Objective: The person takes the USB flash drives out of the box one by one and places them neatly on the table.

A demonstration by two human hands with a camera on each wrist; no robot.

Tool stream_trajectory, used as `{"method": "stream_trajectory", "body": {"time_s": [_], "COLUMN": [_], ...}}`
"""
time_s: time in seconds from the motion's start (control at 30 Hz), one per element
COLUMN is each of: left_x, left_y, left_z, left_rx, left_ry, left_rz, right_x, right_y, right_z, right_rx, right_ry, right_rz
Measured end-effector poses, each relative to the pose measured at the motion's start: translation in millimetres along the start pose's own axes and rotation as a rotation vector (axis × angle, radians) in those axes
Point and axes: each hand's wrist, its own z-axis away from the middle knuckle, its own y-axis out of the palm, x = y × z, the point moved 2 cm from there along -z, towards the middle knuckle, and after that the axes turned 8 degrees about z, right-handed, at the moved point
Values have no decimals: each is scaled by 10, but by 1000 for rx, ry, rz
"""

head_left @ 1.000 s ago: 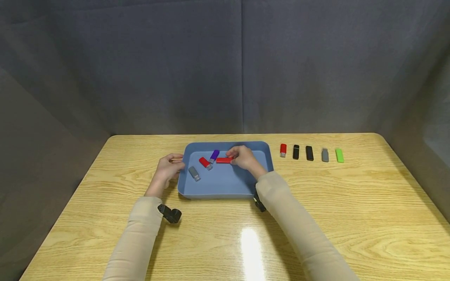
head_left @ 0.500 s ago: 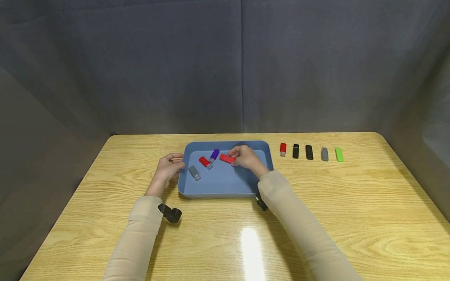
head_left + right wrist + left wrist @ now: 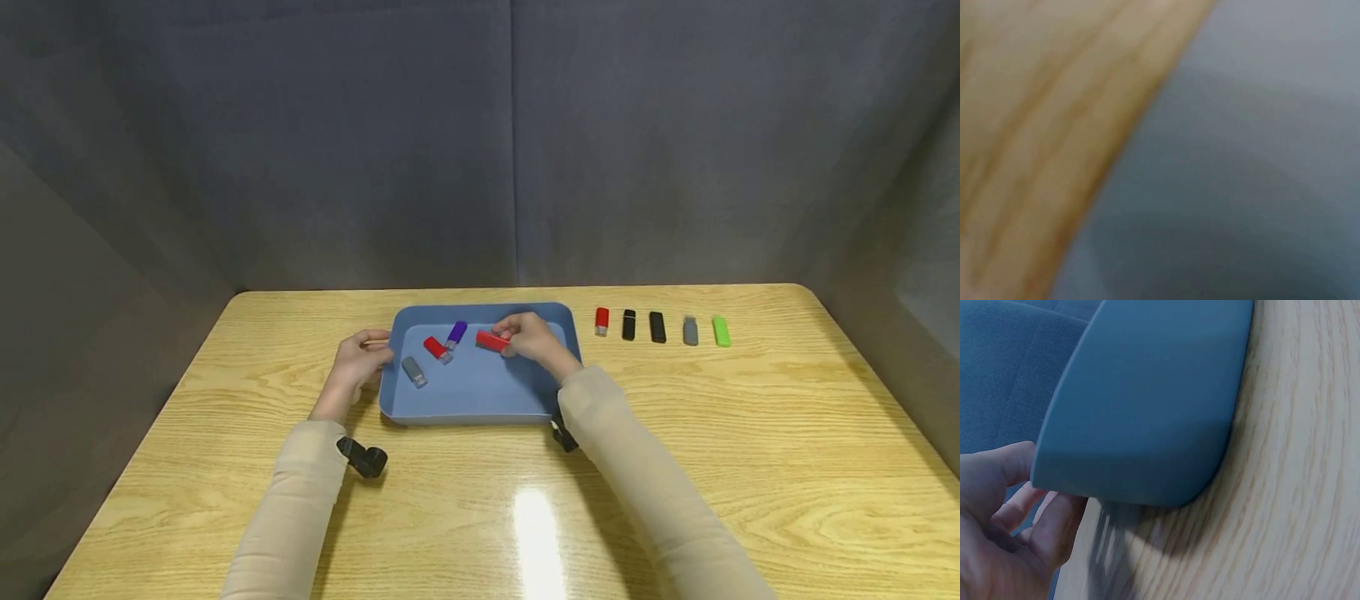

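My right hand pinches a red USB flash drive by its right end, over the right half of a blue tray. The fingers cover that end. At the tray's left side, my left hand holds the rim, thumb at the top edge and fingers outside; the left wrist view shows this hand against the tray wall. Inside the tray lie another red flash drive, a purple one and a grey one. The right wrist view shows only blurred tray and wood.
Right of the tray, flash drives stand in a row on the wooden table: red, black, another black, grey and green. A dark curtain hangs behind the table.
My right hand has shifted slightly right with the red flash drive, which turned from level to a slight slant. The left hand stays at the tray's rim.
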Motion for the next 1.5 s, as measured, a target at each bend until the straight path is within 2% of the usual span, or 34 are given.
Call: {"method": "stream_trajectory", "body": {"time_s": [0.2,0.3,0.4,0.5,0.63,0.77,1.03,1.27,1.5], "left_x": [2,0,0,2,3,-2,-6,-9,-13], "left_y": [-2,-1,-2,-3,4,7,13,13,6], "left_z": [-6,-6,-4,-1,2,0,-4,-6,-2], "left_rx": [2,-1,-5,-8,-8,-9,-7,-7,-21], "left_ry": [-1,4,9,11,10,10,-1,3,-3], "left_rz": [-7,-15,-21,-22,-21,-21,-2,-7,-15], "right_x": [-2,-13,-16,-22,-52,-91,-191,-300,-427], "right_y": [-114,-178,-256,-353,-509,-673,-930,-1080,-1146], "right_z": [49,68,93,121,177,251,408,503,568], "right_rx": [93,149,174,174,151,134,126,108,91], "right_ry": [34,51,55,58,58,46,-33,-48,-40], "right_rz": [-180,-331,-465,-534,-541,-501,-429,-368,-393]}}
